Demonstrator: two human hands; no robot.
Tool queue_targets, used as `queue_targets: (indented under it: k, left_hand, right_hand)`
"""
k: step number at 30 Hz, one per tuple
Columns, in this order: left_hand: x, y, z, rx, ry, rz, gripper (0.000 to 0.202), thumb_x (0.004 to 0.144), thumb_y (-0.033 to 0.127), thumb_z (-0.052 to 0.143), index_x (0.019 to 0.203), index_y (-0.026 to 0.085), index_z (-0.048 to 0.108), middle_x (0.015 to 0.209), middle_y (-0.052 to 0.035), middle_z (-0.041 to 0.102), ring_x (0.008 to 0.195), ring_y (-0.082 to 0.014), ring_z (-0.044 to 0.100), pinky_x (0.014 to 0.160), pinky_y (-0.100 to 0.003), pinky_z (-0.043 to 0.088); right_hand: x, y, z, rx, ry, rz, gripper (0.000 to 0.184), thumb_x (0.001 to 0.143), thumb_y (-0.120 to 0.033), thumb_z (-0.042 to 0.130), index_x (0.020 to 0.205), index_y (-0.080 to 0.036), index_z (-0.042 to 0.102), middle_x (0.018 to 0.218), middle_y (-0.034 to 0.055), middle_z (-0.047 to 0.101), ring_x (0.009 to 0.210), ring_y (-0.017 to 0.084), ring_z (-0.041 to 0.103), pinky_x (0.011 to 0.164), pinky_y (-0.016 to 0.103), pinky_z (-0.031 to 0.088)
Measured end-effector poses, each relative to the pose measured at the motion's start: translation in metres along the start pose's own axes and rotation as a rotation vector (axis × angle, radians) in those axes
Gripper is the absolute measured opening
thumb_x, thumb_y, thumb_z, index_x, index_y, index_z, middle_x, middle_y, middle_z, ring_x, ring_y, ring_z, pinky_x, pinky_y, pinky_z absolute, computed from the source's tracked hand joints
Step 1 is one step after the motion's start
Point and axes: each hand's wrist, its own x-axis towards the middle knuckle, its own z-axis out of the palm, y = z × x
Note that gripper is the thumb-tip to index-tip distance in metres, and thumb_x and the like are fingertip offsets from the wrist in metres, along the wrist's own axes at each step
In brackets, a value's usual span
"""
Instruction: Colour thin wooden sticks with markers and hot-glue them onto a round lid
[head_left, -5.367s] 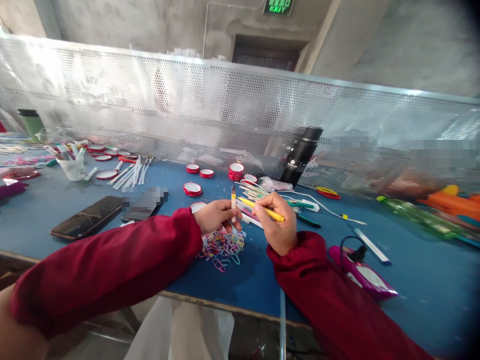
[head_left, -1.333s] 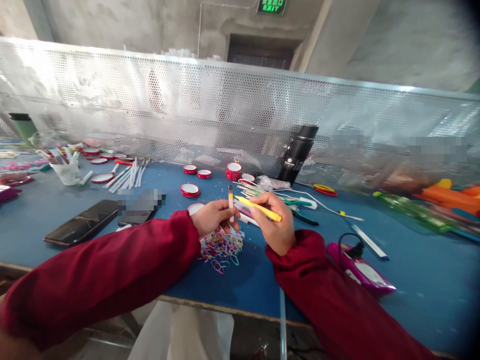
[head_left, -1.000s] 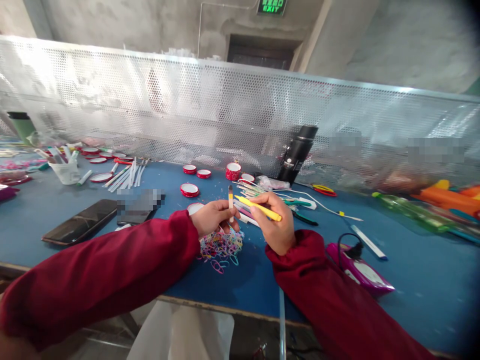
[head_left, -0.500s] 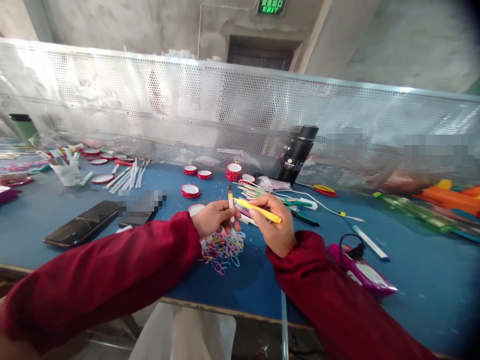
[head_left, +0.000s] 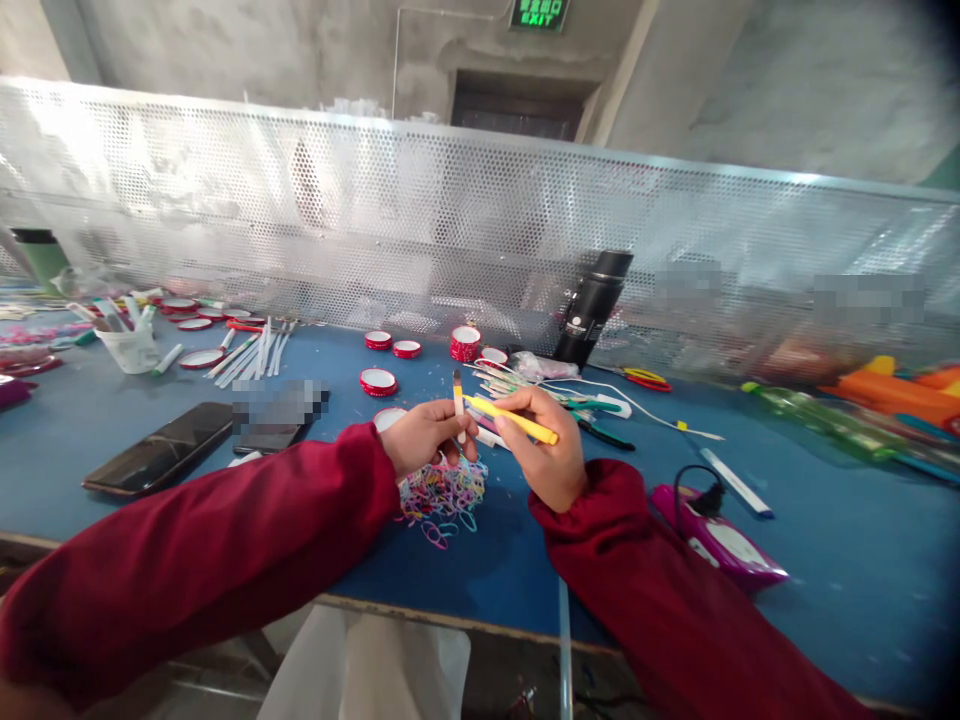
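My left hand (head_left: 426, 438) pinches a short flat stick (head_left: 460, 396) upright; it is pale below, with a yellow band and a dark brown tip. In my right hand (head_left: 551, 450) is a yellow marker pen (head_left: 517, 420), its tip touching or very close to the stick at the yellow band. Beneath the hands lies a heap of small coloured rubber bands (head_left: 442, 500). Just behind my left hand a round white-topped lid (head_left: 388, 418) shows in part. Pale sticks (head_left: 499, 380) and teal-handled pliers (head_left: 611, 436) lie behind my right hand.
A black bottle (head_left: 594, 310) stands against the perforated metal screen (head_left: 360, 230). Two phones, one of them a dark phone (head_left: 161, 448), lie left. Several red tins (head_left: 379, 381) are at the back. A purple pack (head_left: 724, 545) and a white marker (head_left: 739, 483) lie right.
The view has shifted very slightly, so everything sits a little further left. Both hands keep nearly the same pose, with the marker still at the stick.
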Motion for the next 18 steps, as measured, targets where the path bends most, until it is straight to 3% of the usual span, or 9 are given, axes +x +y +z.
queue_targets:
  k: [18]
  left_hand:
    - [-0.0042,0.0031,0.0015,0.003,-0.057,-0.002,0.021,0.088,0.037,0.048,0.085,0.016,0.051,0.072,-0.0018,0.064,0.048,-0.0051,0.048,0.044,-0.019,0.025]
  right_hand:
    - [0.0011,-0.0039,-0.0015,-0.02,0.0,0.068,0.006,0.082,-0.029,0.06,0.088,-0.032,0.06,0.075,0.0021,0.061,0.066,0.023,0.057,0.059,0.041,0.049]
